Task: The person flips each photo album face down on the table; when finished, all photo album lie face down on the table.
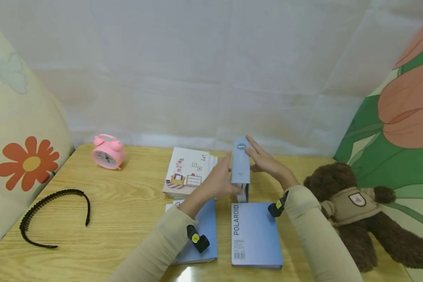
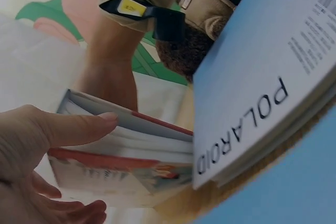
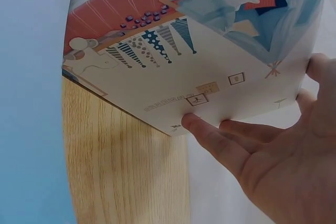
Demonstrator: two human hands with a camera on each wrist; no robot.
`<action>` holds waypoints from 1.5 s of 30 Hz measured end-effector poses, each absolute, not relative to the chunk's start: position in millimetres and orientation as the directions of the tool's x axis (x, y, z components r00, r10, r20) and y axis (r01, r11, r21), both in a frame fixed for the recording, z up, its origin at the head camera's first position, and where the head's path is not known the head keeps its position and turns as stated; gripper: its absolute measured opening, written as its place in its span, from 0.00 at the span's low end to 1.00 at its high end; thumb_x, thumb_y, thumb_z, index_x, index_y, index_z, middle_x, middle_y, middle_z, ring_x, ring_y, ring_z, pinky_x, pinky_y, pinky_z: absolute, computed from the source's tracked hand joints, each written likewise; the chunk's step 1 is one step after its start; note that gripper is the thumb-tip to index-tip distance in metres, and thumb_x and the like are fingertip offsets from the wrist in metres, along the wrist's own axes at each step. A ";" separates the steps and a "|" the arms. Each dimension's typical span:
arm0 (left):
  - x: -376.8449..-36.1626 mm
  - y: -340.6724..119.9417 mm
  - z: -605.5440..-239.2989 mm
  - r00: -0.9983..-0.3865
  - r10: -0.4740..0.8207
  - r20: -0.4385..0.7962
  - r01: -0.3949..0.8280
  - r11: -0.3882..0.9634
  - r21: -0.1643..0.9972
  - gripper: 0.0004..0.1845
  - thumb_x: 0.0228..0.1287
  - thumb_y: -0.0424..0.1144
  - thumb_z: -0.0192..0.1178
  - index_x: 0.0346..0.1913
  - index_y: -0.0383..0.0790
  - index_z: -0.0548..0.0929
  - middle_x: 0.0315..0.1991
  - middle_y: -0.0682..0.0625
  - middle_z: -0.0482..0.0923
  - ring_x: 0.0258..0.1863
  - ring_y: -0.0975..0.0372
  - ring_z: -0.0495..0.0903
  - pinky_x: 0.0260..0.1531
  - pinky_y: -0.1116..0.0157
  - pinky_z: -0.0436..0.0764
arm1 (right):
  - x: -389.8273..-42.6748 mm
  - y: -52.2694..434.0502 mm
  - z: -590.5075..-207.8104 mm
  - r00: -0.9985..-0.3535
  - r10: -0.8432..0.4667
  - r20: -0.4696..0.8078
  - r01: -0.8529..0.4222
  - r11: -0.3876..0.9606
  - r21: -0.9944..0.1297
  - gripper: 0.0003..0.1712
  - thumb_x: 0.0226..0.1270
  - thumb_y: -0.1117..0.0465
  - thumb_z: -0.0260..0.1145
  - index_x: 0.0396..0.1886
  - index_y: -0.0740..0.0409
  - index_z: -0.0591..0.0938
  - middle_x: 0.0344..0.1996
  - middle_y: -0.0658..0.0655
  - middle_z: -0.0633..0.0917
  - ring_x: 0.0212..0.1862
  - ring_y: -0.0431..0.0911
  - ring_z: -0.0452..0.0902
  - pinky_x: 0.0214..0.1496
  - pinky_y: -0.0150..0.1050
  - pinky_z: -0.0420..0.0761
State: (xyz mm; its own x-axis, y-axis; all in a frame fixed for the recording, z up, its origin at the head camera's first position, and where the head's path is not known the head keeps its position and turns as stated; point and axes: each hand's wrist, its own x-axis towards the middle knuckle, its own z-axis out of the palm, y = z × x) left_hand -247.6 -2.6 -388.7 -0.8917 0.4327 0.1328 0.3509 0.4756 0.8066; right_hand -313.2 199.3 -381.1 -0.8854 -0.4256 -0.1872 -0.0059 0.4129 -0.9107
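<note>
A photo album (image 1: 240, 166) stands on edge at the middle of the table, its pale blue spine facing up. My left hand (image 1: 218, 178) is at its left side; in the left wrist view the thumb lies across the page end (image 2: 134, 140), with the fingers beside the cover. From the right, my right hand (image 1: 269, 162) touches the album with extended fingers. The right wrist view shows those fingertips against the illustrated cover (image 3: 173, 72). Left of it lies a white album (image 1: 188, 176) with a room drawing, partly behind my left hand.
Two blue POLAROID albums lie in front, the left one (image 1: 197, 248) partly under my forearm, the right one (image 1: 257, 235) in fuller view. A pink alarm clock (image 1: 108, 152) and black headband (image 1: 54, 196) are at left. A brown teddy bear (image 1: 356, 211) lies at right.
</note>
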 end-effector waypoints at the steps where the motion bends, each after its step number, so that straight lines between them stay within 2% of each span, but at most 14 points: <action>1: -249.3 -3.4 -392.9 -0.887 0.445 0.124 0.350 0.469 0.811 0.60 0.42 0.33 0.80 0.77 0.38 0.52 0.68 0.40 0.66 0.62 0.47 0.71 0.61 0.49 0.73 | -313.3 199.2 -381.8 -0.886 -0.423 -0.188 -0.004 0.413 -0.911 0.38 0.80 0.40 0.41 0.80 0.32 0.35 0.79 0.54 0.35 0.58 0.72 0.73 0.62 0.60 0.73; 7: -255.7 -3.9 -416.1 -0.845 0.528 0.086 0.357 0.437 0.825 0.46 0.44 0.34 0.79 0.69 0.43 0.69 0.58 0.47 0.78 0.56 0.52 0.77 0.60 0.49 0.73 | -312.4 197.4 -384.5 -0.890 -0.409 -0.203 0.017 0.414 -0.910 0.38 0.80 0.41 0.41 0.80 0.32 0.36 0.80 0.53 0.36 0.57 0.69 0.75 0.61 0.57 0.75; 11: -256.0 -1.0 -426.3 -0.850 0.524 0.045 0.317 0.442 0.839 0.47 0.42 0.33 0.79 0.69 0.45 0.69 0.57 0.47 0.79 0.55 0.52 0.77 0.60 0.49 0.73 | -311.1 196.3 -385.6 -0.893 -0.405 -0.194 0.014 0.408 -0.913 0.38 0.80 0.41 0.41 0.80 0.33 0.36 0.80 0.54 0.35 0.59 0.68 0.74 0.61 0.57 0.75; 15: -254.4 0.6 -429.7 -0.852 0.522 0.035 0.311 0.450 0.837 0.50 0.42 0.32 0.79 0.71 0.45 0.66 0.60 0.45 0.77 0.59 0.50 0.75 0.63 0.48 0.70 | -310.3 196.1 -387.5 -0.894 -0.412 -0.178 0.009 0.380 -0.925 0.37 0.81 0.41 0.41 0.80 0.33 0.36 0.80 0.55 0.36 0.62 0.68 0.70 0.62 0.57 0.74; 20: -253.1 1.4 -427.2 -0.860 0.510 0.037 0.335 0.506 0.795 0.48 0.43 0.30 0.77 0.70 0.42 0.67 0.58 0.42 0.78 0.58 0.48 0.76 0.61 0.47 0.72 | -308.7 199.3 -387.8 -0.902 -0.397 -0.171 0.019 0.359 -0.933 0.36 0.81 0.42 0.39 0.80 0.33 0.37 0.80 0.59 0.42 0.60 0.67 0.74 0.63 0.57 0.73; 24: -252.4 3.4 -423.2 -0.877 0.481 -0.002 0.328 0.601 0.728 0.51 0.44 0.33 0.77 0.73 0.39 0.62 0.58 0.39 0.78 0.56 0.46 0.77 0.59 0.46 0.74 | -308.5 204.7 -387.9 -0.916 -0.367 -0.162 0.020 0.361 -0.932 0.34 0.83 0.47 0.37 0.81 0.37 0.39 0.79 0.60 0.46 0.61 0.65 0.73 0.63 0.56 0.73; 27: -251.6 5.0 -421.3 -0.882 0.470 -0.031 0.330 0.665 0.670 0.52 0.47 0.37 0.77 0.75 0.36 0.59 0.57 0.39 0.78 0.54 0.48 0.79 0.55 0.49 0.77 | -308.1 208.6 -388.2 -0.929 -0.338 -0.150 0.018 0.365 -0.931 0.33 0.83 0.53 0.36 0.82 0.44 0.40 0.79 0.61 0.48 0.63 0.63 0.69 0.62 0.55 0.74; 29: -251.1 5.4 -421.2 -0.887 0.458 -0.061 0.318 0.701 0.638 0.46 0.49 0.39 0.76 0.71 0.36 0.64 0.52 0.41 0.80 0.48 0.51 0.80 0.50 0.53 0.80 | -307.6 211.1 -390.0 -0.938 -0.310 -0.155 0.029 0.376 -0.926 0.33 0.83 0.55 0.38 0.81 0.49 0.41 0.78 0.64 0.50 0.65 0.63 0.67 0.62 0.55 0.74; 32: -250.6 5.0 -422.2 -0.896 0.430 -0.115 0.279 0.744 0.607 0.38 0.51 0.41 0.75 0.64 0.36 0.70 0.45 0.44 0.79 0.39 0.56 0.78 0.41 0.59 0.80 | -306.8 215.3 -396.0 -0.946 -0.275 -0.171 0.036 0.437 -0.899 0.37 0.82 0.54 0.45 0.81 0.56 0.42 0.77 0.67 0.51 0.70 0.64 0.61 0.65 0.55 0.71; 34: -250.8 4.4 -423.4 -0.903 0.408 -0.137 0.266 0.779 0.568 0.31 0.52 0.43 0.74 0.57 0.36 0.75 0.41 0.46 0.77 0.36 0.57 0.76 0.38 0.60 0.79 | -306.0 217.9 -400.7 -0.949 -0.264 -0.171 0.018 0.498 -0.867 0.42 0.79 0.53 0.52 0.80 0.61 0.43 0.76 0.70 0.51 0.72 0.65 0.56 0.70 0.57 0.65; 37: -251.8 4.0 -425.1 -0.915 0.379 -0.141 0.267 0.828 0.493 0.29 0.50 0.45 0.74 0.54 0.36 0.78 0.39 0.47 0.73 0.37 0.56 0.72 0.40 0.58 0.77 | -304.4 221.0 -406.5 -0.949 -0.261 -0.177 -0.027 0.626 -0.780 0.47 0.75 0.49 0.59 0.79 0.67 0.46 0.75 0.72 0.52 0.75 0.66 0.49 0.73 0.57 0.56; 40: -253.4 5.4 -426.6 -0.922 0.367 -0.120 0.290 0.863 0.413 0.25 0.48 0.47 0.75 0.47 0.39 0.80 0.38 0.48 0.70 0.39 0.55 0.69 0.44 0.55 0.75 | -302.9 222.9 -410.7 -0.943 -0.281 -0.176 -0.083 0.714 -0.695 0.47 0.73 0.51 0.60 0.77 0.72 0.49 0.73 0.74 0.55 0.74 0.67 0.51 0.73 0.58 0.55; 45: -254.8 11.2 -427.1 -0.925 0.375 -0.051 0.345 0.891 0.294 0.25 0.46 0.52 0.76 0.42 0.40 0.82 0.38 0.47 0.71 0.42 0.53 0.69 0.46 0.54 0.72 | -301.2 224.9 -417.0 -0.928 -0.320 -0.188 -0.134 0.761 -0.635 0.42 0.73 0.56 0.60 0.76 0.72 0.52 0.71 0.76 0.60 0.71 0.68 0.56 0.71 0.59 0.60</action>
